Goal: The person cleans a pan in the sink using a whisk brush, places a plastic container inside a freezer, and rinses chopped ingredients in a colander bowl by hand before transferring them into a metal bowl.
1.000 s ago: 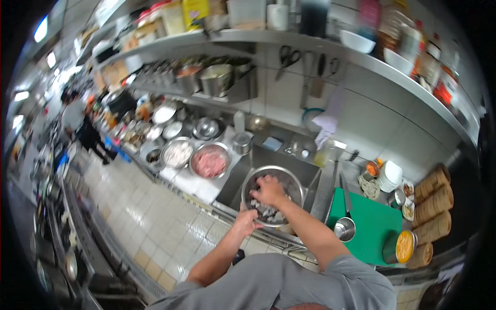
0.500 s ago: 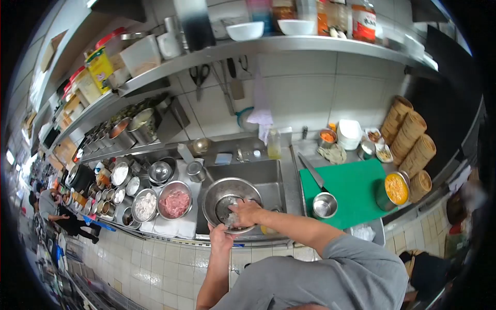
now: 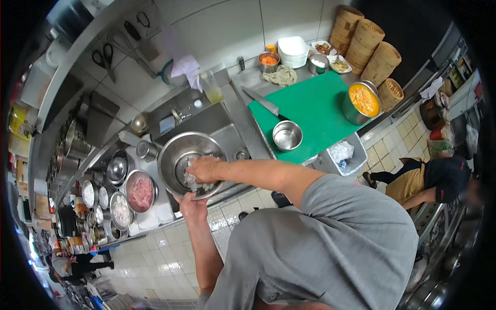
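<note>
Below me a wide metal bowl [image 3: 166,164] sits at the sink, with pale, translucent food pieces [image 3: 190,181] inside. My left hand [image 3: 193,207] grips the bowl's near rim from outside. Inside the bowl, my right hand [image 3: 205,169] has its fingers curled into the pale pieces; the fingertips are partly hidden. Left of the bowl stand a metal bowl of pinkish raw minced meat [image 3: 140,192] and a bowl of whitish food [image 3: 121,213].
On the green cutting board [image 3: 315,111] lie a knife [image 3: 262,102], a small metal pot [image 3: 287,136] and a pot of orange food [image 3: 363,101]. Bamboo steamers [image 3: 366,44] are stacked behind. A grey bin [image 3: 356,155] stands beside the board. A co-worker [image 3: 434,178] is at right.
My view has swung right and tilted, so the bowl appears further left and a co-worker shows at right. My left hand stays on the rim; my right stays in the bowl.
</note>
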`<state>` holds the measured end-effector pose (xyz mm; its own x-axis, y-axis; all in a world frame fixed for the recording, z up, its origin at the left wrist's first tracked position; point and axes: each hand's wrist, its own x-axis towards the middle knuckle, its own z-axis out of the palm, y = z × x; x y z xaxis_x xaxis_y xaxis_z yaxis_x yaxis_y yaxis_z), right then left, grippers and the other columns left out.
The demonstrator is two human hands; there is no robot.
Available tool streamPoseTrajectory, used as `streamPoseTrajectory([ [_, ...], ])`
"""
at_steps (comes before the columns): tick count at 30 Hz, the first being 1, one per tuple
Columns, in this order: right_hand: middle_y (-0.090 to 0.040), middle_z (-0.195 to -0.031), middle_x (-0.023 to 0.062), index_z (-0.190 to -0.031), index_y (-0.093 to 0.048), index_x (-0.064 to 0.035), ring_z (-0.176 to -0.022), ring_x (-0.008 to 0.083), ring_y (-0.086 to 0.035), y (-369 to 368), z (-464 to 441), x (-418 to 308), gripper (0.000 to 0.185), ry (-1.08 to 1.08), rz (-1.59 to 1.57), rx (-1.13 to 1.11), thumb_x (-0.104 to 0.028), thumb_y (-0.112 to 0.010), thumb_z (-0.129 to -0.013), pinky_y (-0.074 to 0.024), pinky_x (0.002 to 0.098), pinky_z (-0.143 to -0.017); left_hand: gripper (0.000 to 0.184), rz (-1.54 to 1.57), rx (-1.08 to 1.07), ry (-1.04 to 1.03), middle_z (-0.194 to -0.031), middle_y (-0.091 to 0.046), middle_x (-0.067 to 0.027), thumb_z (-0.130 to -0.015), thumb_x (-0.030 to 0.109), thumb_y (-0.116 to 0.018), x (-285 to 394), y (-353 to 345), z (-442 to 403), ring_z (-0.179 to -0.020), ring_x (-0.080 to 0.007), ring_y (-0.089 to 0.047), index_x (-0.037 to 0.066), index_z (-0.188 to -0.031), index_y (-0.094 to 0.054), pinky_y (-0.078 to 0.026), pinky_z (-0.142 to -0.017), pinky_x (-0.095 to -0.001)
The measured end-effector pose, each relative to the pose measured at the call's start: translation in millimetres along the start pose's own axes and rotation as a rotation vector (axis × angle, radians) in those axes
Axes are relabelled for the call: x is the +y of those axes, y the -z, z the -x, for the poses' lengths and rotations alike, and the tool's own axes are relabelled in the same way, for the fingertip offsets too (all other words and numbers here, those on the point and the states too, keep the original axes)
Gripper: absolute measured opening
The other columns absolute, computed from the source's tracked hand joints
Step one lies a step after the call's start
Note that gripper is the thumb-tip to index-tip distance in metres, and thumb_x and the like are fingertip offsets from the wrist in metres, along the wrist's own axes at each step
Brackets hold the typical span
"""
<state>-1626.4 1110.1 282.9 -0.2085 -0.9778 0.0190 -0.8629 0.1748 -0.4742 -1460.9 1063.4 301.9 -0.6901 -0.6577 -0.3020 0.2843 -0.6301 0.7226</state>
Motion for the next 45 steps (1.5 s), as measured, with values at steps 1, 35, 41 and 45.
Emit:
streamPoseTrajectory([
  [1,-0.057,-0.119,0.0228,-0.118,-0.061,-0.0103,-0.108,0.0418,-0.063,-2.0,1.8,3.0,0.042,0.000,-0.012,0.017,-0.030,-0.066,-0.081,-0.0525,0.0496,-0.091,0.087,-0.011,0.022,-0.006,-0.139,-0.048,-0.0136,-0.068,-0.003,-0.051,-1.4,1.7,0.2,-0.123,-0.0372,-0.054,0.026,-0.147,-0.030,-0.053,-0.090,-0.0672],
  [35,-0.059,-0.103,0.0189,-0.101,-0.059,-0.0037,-0.103,0.0375,-0.057,-13.0,-45.3,-13.3,0.019,0.204,0.109,0.084,-0.020,-0.057,-0.092,-0.0480,0.0480,-0.089,0.096,0.073,-0.057,-0.023,-0.141,-0.039,-0.0111,-0.075,0.000,-0.053,8.5,32.3,-9.8,-0.124,-0.0356,-0.050,0.032,-0.154,-0.007,-0.059,-0.077,-0.0620],
  [41,-0.061,-0.105,0.0204,-0.103,-0.061,-0.0049,-0.107,0.0394,-0.056,9.6,-68.5,-20.9,0.025,0.309,-0.097,0.131,-0.027,-0.057,-0.092,-0.0470,0.0493,-0.090,0.082,0.059,0.082,-0.052,-0.135,-0.045,-0.0117,-0.074,0.001,-0.054,14.5,27.0,-7.6,-0.116,-0.0370,-0.057,0.027,-0.145,-0.024,-0.059,-0.073,-0.0635],
  [45,-0.061,-0.113,0.0210,-0.109,-0.063,-0.0094,-0.109,0.0396,-0.057,29.2,-68.9,-14.2,0.032,0.199,-0.017,-0.111,-0.036,-0.055,-0.094,-0.0462,0.0503,-0.093,0.094,0.002,0.146,-0.056,-0.140,-0.040,-0.0136,-0.071,0.001,-0.056,20.4,20.3,0.2,-0.119,-0.0390,-0.054,0.028,-0.151,-0.013,-0.058,-0.074,-0.0645],
])
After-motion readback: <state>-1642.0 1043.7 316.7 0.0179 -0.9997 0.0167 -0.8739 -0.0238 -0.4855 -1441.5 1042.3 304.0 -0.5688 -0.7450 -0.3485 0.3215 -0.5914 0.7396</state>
